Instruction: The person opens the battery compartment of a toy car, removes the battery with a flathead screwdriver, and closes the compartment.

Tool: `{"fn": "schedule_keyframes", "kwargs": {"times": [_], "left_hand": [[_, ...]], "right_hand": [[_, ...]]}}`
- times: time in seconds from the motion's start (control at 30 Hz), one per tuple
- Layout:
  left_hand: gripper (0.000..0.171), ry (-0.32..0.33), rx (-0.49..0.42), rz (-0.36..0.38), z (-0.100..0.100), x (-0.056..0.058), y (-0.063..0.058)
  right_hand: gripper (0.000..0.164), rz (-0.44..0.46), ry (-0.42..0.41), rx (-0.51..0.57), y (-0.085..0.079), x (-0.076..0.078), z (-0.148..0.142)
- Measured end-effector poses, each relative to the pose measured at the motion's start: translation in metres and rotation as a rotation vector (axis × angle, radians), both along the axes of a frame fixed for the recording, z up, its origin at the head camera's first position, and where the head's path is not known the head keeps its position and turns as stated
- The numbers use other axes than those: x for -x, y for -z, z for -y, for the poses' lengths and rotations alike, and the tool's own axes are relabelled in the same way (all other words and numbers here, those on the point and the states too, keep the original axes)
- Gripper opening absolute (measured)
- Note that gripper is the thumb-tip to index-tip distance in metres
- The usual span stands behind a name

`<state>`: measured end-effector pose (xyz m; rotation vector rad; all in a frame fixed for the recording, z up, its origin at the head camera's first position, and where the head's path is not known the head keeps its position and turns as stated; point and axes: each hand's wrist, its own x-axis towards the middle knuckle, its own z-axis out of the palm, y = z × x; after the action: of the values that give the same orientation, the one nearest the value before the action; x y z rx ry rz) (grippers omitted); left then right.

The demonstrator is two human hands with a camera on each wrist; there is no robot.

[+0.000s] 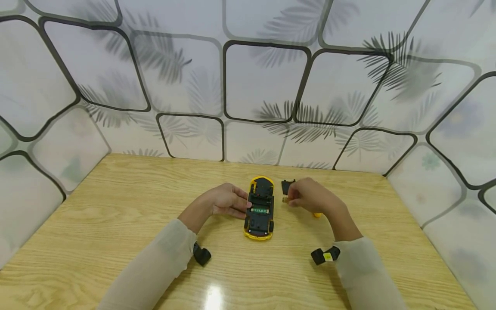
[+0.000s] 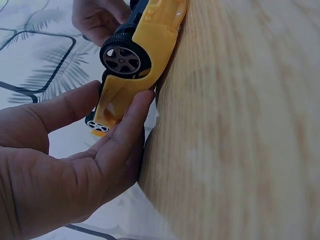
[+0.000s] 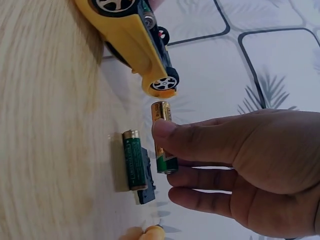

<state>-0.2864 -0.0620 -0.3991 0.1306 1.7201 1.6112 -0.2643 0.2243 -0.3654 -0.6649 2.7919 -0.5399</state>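
Note:
A yellow toy car [image 1: 252, 234] lies upside down on the table, its black underside and opened battery compartment facing up. One green battery [image 1: 259, 210] sits across that compartment. My left hand [image 1: 228, 201] grips the car's left side, thumb at the upper edge and fingers along the yellow body [image 2: 131, 92]. To the right of the car, my right hand [image 1: 310, 194] pinches a gold-and-green battery [image 3: 161, 112] between thumb and fingers. Another green battery [image 3: 134, 160] lies on the table beside a black battery cover [image 3: 146, 194].
A small orange object [image 1: 317, 215] lies partly hidden beneath the right forearm. The wooden table [image 1: 128, 206] meets patterned wall panels [image 1: 263, 82] at the back and on both sides.

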Motion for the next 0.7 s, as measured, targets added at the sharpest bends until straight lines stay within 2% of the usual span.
{"fn": "schedule_keyframes", "kwargs": {"times": [0.27, 0.7], "left_hand": [[0.057, -0.007, -0.002, 0.009, -0.0002, 0.0013, 0.0013], [0.058, -0.017, -0.008, 0.01, 0.0006, 0.0024, 0.0025]], "right_hand": [[0.009, 0.033, -0.004, -0.022, 0.0104, 0.003, -0.0028], [0.01, 0.079, -0.004, -0.063, 0.0105, 0.0015, 0.0038]]}}
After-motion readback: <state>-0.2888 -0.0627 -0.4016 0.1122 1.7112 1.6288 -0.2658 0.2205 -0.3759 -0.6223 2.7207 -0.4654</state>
